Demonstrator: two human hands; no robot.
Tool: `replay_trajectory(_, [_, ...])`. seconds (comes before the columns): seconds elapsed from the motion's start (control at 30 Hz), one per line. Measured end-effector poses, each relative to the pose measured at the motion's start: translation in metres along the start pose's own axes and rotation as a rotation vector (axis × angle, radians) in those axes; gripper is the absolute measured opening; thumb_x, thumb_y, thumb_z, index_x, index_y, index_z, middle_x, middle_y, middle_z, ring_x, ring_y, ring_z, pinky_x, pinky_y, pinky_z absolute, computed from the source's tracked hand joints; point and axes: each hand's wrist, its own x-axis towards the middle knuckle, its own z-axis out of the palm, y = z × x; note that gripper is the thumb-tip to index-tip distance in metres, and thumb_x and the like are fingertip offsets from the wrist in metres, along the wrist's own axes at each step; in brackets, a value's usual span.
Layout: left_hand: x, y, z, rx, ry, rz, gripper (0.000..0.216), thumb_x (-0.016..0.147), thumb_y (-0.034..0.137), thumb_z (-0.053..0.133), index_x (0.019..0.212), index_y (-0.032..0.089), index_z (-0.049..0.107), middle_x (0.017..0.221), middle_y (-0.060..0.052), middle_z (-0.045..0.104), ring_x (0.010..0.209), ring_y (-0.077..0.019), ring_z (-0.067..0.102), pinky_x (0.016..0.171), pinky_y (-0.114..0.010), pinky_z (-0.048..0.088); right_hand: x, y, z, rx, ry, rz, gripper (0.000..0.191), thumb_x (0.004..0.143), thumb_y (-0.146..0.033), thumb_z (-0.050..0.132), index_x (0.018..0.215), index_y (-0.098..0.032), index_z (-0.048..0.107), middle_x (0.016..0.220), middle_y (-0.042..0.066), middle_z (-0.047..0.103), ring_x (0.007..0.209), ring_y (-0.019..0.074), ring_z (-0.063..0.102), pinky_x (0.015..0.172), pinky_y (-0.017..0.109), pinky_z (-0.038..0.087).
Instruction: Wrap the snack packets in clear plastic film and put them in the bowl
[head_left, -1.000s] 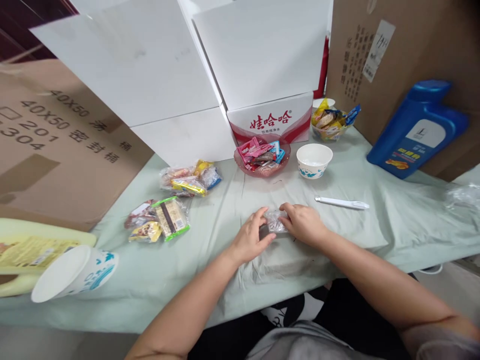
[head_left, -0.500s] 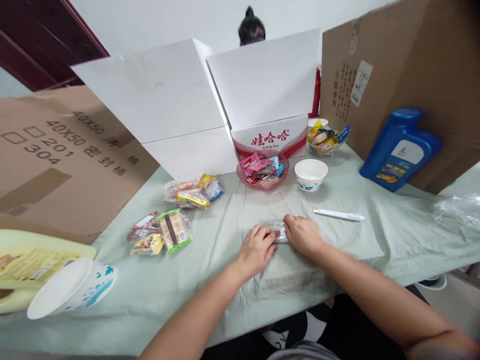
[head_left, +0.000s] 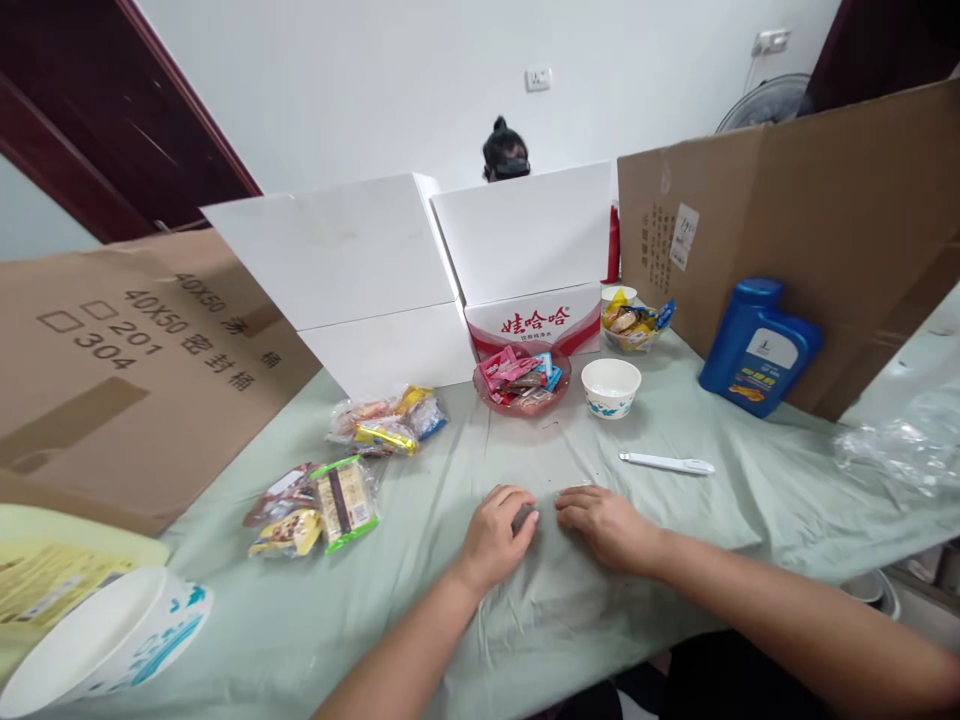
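Note:
My left hand (head_left: 496,532) rests on the pale green cloth (head_left: 420,600) with its fingers curled over a small greyish packet (head_left: 523,517), of which only an edge shows. My right hand (head_left: 606,520) lies just to the right of it, fingers stretched flat on the cloth and holding nothing. The two hands are a little apart. A white pen-like tool (head_left: 666,463) lies beyond my right hand. Further back stand a pink glass bowl (head_left: 559,392) of wrapped sweets and a white paper bowl (head_left: 611,386).
Snack packets lie at the left (head_left: 319,500) and further back (head_left: 386,420). A tipped paper cup (head_left: 105,640) and yellow bottle (head_left: 45,560) are near left. White boxes (head_left: 420,270), cardboard sheets (head_left: 787,210), a blue bottle (head_left: 757,345) and a snack bowl (head_left: 634,322) ring the back. A person's head (head_left: 506,155) shows behind.
The view has tilted up, showing the wall and a person's head. My hands have parted: the left has curled over the packet, the right has let go and flattened on the cloth.

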Motion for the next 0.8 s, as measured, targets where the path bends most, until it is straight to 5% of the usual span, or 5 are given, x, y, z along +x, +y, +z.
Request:
replay_trajectory(0.17, [0.002, 0.001, 0.004, 0.077, -0.082, 0.010, 0.010, 0.080, 0.013, 0.057, 0.083, 0.019, 0.064, 0.086, -0.006, 0.064, 0.086, -0.0220, 0.056, 0.077, -0.037, 0.049, 0.041, 0.064, -0.080, -0.282, 0.427, 0.158, 0.037, 0.087, -0.007, 0.042, 0.112, -0.018, 0.067, 0.120, 0.011, 0.067, 0.117, 0.0241, 0.055, 0.099, 0.040, 0.038])
replay_trajectory(0.3, [0.001, 0.001, 0.006, 0.076, -0.084, -0.014, 0.013, 0.077, 0.009, 0.060, 0.084, 0.019, 0.064, 0.089, -0.005, 0.063, 0.089, -0.0219, 0.055, 0.079, -0.036, 0.048, 0.074, 0.099, -0.109, -0.407, 0.350, 0.415, 0.025, 0.088, -0.017, 0.050, 0.101, -0.016, 0.071, 0.107, 0.013, 0.071, 0.105, 0.0268, 0.059, 0.091, 0.039, 0.039])
replay_trajectory(0.53, [0.001, -0.003, 0.008, 0.077, -0.080, -0.020, 0.012, 0.077, 0.012, 0.062, 0.087, 0.018, 0.065, 0.091, -0.006, 0.062, 0.089, -0.0222, 0.054, 0.081, -0.037, 0.048, 0.020, 0.088, -0.088, -0.382, 0.378, 0.438, 0.035, 0.096, -0.036, 0.039, 0.109, -0.018, 0.066, 0.111, 0.012, 0.068, 0.108, 0.0270, 0.058, 0.091, 0.039, 0.041])
replay_trajectory(0.7, [0.002, 0.002, 0.010, 0.120, -0.128, -0.037, 0.010, 0.079, 0.016, 0.062, 0.088, 0.018, 0.066, 0.093, -0.007, 0.063, 0.091, -0.0226, 0.054, 0.086, -0.038, 0.048, -0.035, 0.083, -0.057, -0.474, 0.082, 0.795, 0.034, 0.089, -0.039, 0.050, 0.111, -0.018, 0.067, 0.111, 0.015, 0.066, 0.103, 0.0346, 0.057, 0.080, 0.044, 0.044])
replay_trajectory(0.8, [0.003, 0.003, 0.009, 0.147, -0.176, -0.086, 0.011, 0.079, 0.018, 0.063, 0.089, 0.018, 0.067, 0.096, -0.007, 0.065, 0.095, -0.0221, 0.056, 0.088, -0.036, 0.048, -0.048, 0.083, -0.037, -0.529, 0.103, 0.795, 0.036, 0.095, -0.034, 0.040, 0.109, -0.016, 0.068, 0.109, 0.015, 0.065, 0.100, 0.0330, 0.056, 0.081, 0.043, 0.043])
